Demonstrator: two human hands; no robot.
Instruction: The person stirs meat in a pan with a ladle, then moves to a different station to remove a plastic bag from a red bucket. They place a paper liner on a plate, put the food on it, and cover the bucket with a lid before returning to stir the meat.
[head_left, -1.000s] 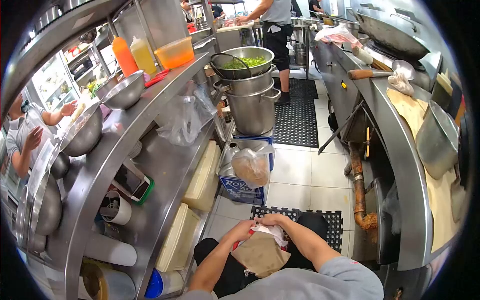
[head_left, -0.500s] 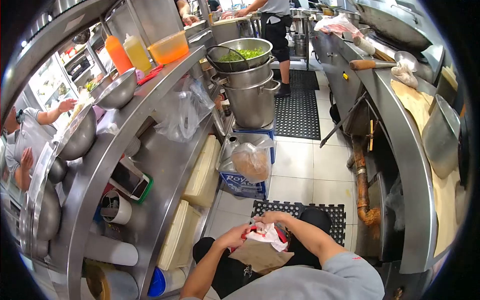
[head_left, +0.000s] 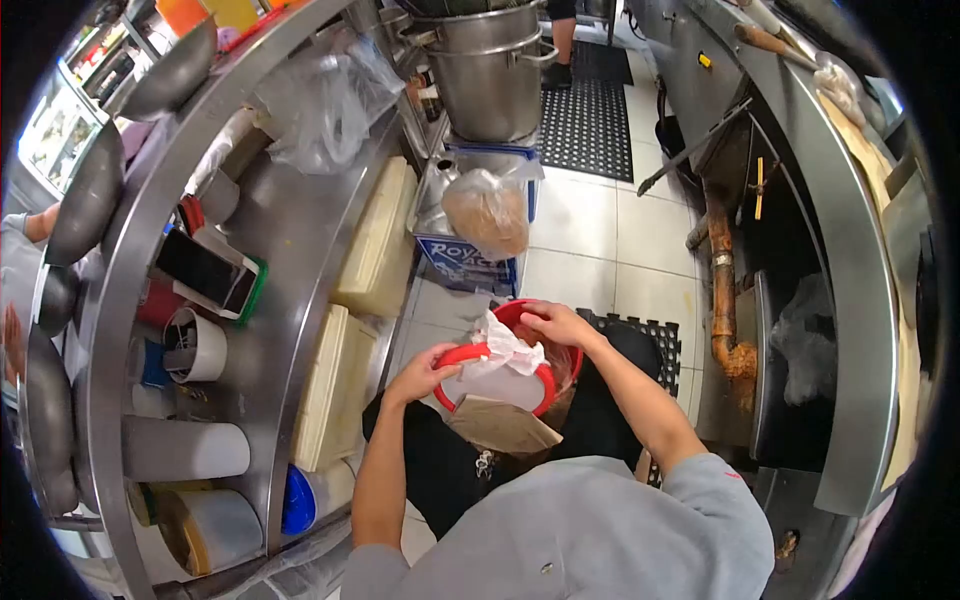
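Note:
Low in front of my lap, my left hand (head_left: 420,374) grips the edge of a round lid (head_left: 495,385) with a red rim and a translucent white middle. The lid is tilted up. Behind it is a red-rimmed tub (head_left: 566,362), and my right hand (head_left: 558,326) is closed on its upper rim. What lies inside the tub is mostly hidden. Crumpled white paper or cloth (head_left: 508,347) hangs over the lid's upper edge, between my hands. A piece of brown cardboard or paper (head_left: 505,427) lies against the lid's lower edge, above my lap.
Left, a steel shelf (head_left: 290,230) holds containers, with lidded cream bins (head_left: 375,240) below. Ahead, a blue box (head_left: 465,262) bears a plastic-bagged brown item (head_left: 487,212); stacked steel pots (head_left: 490,85) stand behind. On the right are a rusty pipe (head_left: 720,280) and a steel counter (head_left: 790,150).
My view has tilted down. The red-rimmed lid and tub now show clearly, with my hands farther apart; before, my hands were close together around the white paper or cloth.

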